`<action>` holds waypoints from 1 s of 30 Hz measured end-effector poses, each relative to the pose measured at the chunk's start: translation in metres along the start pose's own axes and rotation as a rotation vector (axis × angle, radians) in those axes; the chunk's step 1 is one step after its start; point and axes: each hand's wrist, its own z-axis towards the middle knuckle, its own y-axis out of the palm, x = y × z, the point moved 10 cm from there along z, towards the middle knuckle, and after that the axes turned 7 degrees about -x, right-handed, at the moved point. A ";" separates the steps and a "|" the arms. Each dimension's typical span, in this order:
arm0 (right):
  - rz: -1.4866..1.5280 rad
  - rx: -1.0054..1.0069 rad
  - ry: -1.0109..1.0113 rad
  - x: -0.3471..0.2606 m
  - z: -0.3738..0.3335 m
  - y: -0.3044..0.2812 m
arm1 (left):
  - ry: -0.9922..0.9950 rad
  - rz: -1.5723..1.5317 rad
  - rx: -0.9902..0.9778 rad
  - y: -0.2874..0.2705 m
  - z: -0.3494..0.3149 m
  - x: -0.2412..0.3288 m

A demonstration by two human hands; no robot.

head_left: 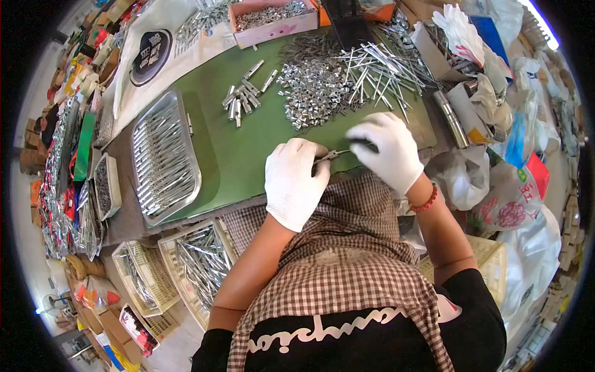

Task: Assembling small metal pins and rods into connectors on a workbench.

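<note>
My left hand (294, 180), in a white knit glove, is closed around a small metal part (334, 154) that sticks out between thumb and fingers. My right hand (393, 152), gloved the same way, is at the part's outer end. Its fingers are curled and smeared by motion, so I cannot tell whether they grip it. Beyond my hands, on a green work mat (242, 173), lies a heap of small silvery metal sleeves (313, 93). Long thin metal rods (381, 71) spread to its right. Several short metal cylinders (242, 99) lie loose to its left.
A metal tray (197, 167) of aligned metal rod pieces stands at the left. A pink box (273, 31) of small parts sits at the back. Cream plastic baskets (170, 263) with metal rods are at lower left. Plastic bags (508, 198) and a metal tube (451, 118) are at right.
</note>
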 end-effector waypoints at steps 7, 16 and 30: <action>-0.005 -0.111 0.313 0.039 0.036 0.022 | -0.006 -0.021 0.038 -0.001 -0.003 -0.004; -0.345 -0.194 0.042 0.019 0.044 0.033 | -0.024 -0.048 0.011 0.000 -0.004 -0.005; 0.033 -0.247 -0.117 -0.025 0.012 0.023 | -0.053 -0.035 -0.027 0.002 -0.002 -0.007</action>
